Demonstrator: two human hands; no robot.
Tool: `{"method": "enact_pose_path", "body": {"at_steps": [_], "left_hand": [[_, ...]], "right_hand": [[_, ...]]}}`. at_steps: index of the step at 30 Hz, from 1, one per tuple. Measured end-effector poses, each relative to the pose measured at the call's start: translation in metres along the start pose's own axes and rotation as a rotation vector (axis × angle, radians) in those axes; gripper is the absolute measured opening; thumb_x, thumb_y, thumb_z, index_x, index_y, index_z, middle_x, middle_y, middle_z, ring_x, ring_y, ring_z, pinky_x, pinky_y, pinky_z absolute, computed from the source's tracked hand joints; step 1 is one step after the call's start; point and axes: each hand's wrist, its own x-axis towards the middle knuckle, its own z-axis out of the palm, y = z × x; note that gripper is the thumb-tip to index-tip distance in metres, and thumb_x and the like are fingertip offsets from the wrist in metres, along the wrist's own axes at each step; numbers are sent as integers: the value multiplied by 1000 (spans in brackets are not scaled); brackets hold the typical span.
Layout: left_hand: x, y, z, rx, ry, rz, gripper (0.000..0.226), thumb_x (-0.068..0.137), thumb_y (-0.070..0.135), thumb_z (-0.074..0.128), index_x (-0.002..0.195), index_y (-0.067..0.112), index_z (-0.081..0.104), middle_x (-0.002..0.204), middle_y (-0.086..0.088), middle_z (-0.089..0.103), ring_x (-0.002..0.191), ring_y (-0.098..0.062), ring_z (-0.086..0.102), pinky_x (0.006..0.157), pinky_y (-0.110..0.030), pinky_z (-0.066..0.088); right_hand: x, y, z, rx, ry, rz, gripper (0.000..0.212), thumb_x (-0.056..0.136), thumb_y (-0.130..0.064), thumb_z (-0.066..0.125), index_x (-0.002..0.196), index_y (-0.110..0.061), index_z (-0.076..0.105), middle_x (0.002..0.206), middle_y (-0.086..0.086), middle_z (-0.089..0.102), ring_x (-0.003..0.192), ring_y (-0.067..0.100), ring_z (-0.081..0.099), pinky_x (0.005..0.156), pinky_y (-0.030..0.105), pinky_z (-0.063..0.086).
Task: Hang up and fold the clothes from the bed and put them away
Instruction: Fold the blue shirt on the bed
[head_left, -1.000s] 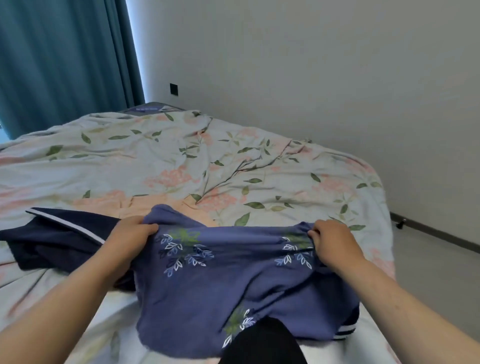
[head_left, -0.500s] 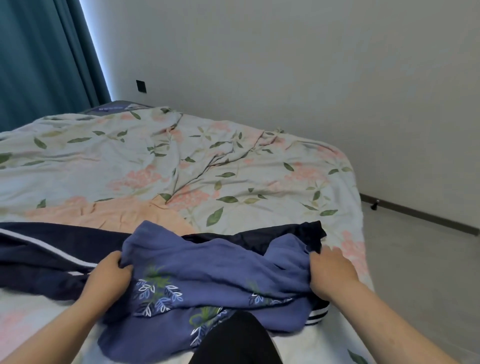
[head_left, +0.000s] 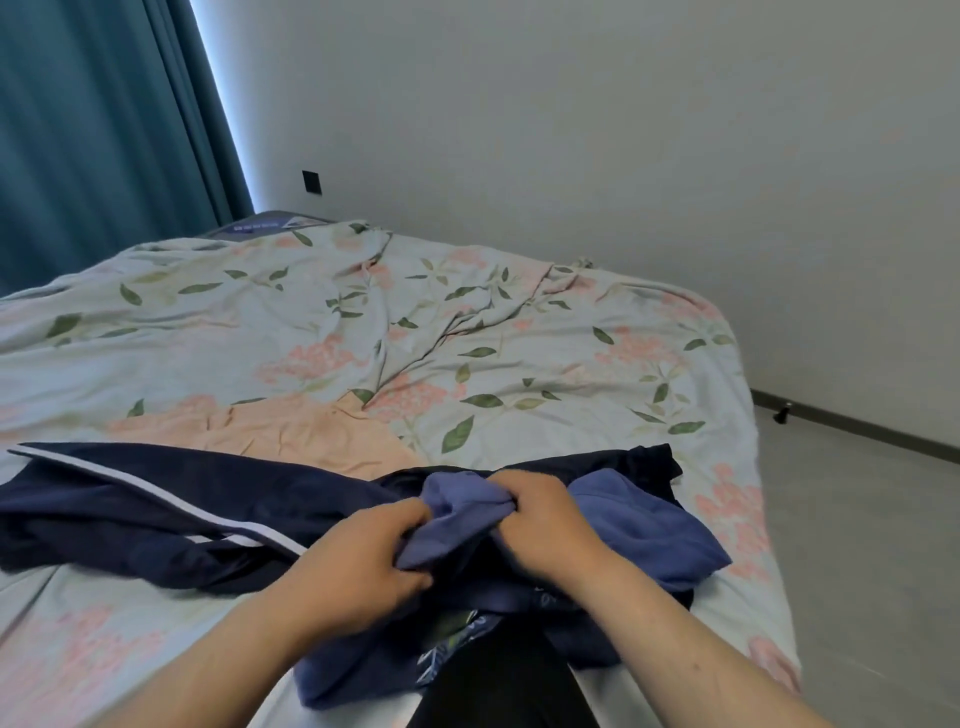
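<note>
Item: blue garment (head_left: 644, 525), near right edge of the bed (head_left: 571, 353), atop a navy striped garment (head_left: 156, 499). Our left hand (head_left: 358, 561) and right hand (head_left: 540, 512) meet, fingers pinching one bunched fold, likely gathering its edges for folding.

There are no words or numbers here that can be read. The dark mattress corner (head_left: 270, 223) at the far end of the bed has a small label (head_left: 258, 225) with pale writing on it, but the letters are too tiny and blurry to make out
</note>
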Motion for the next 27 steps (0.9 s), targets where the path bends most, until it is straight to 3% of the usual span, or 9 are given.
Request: {"method": "enact_pose_path", "body": {"at_steps": [4, 6, 9, 13, 17, 20, 23, 25, 27], "left_hand": [[-6, -24, 31, 82, -58, -202, 10, 69, 54, 61, 76, 49, 56, 69, 19, 59, 71, -1, 56, 60, -13, 40], [-6, -32, 51, 1, -28, -264, 36, 64, 62, 64, 96, 46, 60, 84, 18, 58, 86, -3, 56, 70, -14, 42], [-5, -37, 76, -5, -38, -327, 67, 58, 68, 58, 116, 39, 44, 108, 12, 49, 105, -12, 50, 88, -27, 44], [-1, -33, 90, -58, 105, -343, 39, 67, 56, 56, 96, 32, 47, 88, 16, 42, 88, -14, 45, 74, -29, 37], [10, -40, 86, 67, 307, -231, 41, 70, 59, 50, 83, 20, 54, 86, 4, 52, 86, -22, 50, 73, -35, 41], [31, -38, 82, 89, 302, -135, 59, 83, 58, 45, 118, 13, 61, 119, -4, 59, 111, -26, 53, 96, -39, 42], [55, -39, 79, 179, 169, -269, 59, 96, 44, 48, 146, 13, 43, 147, -6, 48, 136, -25, 42, 115, -39, 30], [64, -40, 78, 320, 62, -335, 56, 94, 44, 49, 143, 17, 42, 138, -4, 55, 128, -25, 50, 116, -42, 27], [65, -42, 75, 428, 24, -347, 48, 88, 53, 51, 126, 24, 54, 121, 1, 61, 114, -23, 57, 109, -42, 33]], "right_hand": [[-1, 4, -39, 276, 176, 163, 29, 82, -1, 49, 60, -20, 43, 58, -7, 40, 63, 11, 33, 59, 31, 31], [-6, 10, -60, 275, 225, 233, 29, 81, -2, 48, 60, -21, 39, 58, -2, 35, 62, 15, 30, 59, 33, 27], [-27, 40, -82, 81, 271, 392, 21, 81, -6, 48, 63, -14, 42, 57, 4, 44, 58, 21, 37, 57, 32, 29], [-74, 84, -89, -333, -28, 579, 17, 82, -11, 50, 69, -22, 48, 73, -3, 55, 71, 20, 51, 53, 27, 35], [-83, 101, -69, -404, -18, 412, 7, 87, -26, 54, 90, -21, 49, 105, 7, 58, 97, 27, 57, 71, 32, 42], [-65, 99, -51, -499, 189, 258, 34, 94, -38, 56, 119, -15, 55, 128, 5, 53, 122, 28, 49, 97, 35, 41], [-47, 92, -37, -565, 77, 195, 75, 96, -51, 53, 156, -17, 25, 161, 3, 28, 150, 22, 21, 123, 38, 14], [-36, 92, -29, -685, -10, 144, 84, 93, -58, 52, 159, -23, 15, 159, 2, 33, 150, 20, 22, 125, 45, 1], [-28, 94, -27, -719, -35, 147, 73, 91, -53, 57, 153, -23, 34, 137, 1, 58, 134, 22, 45, 122, 42, 14]]}}
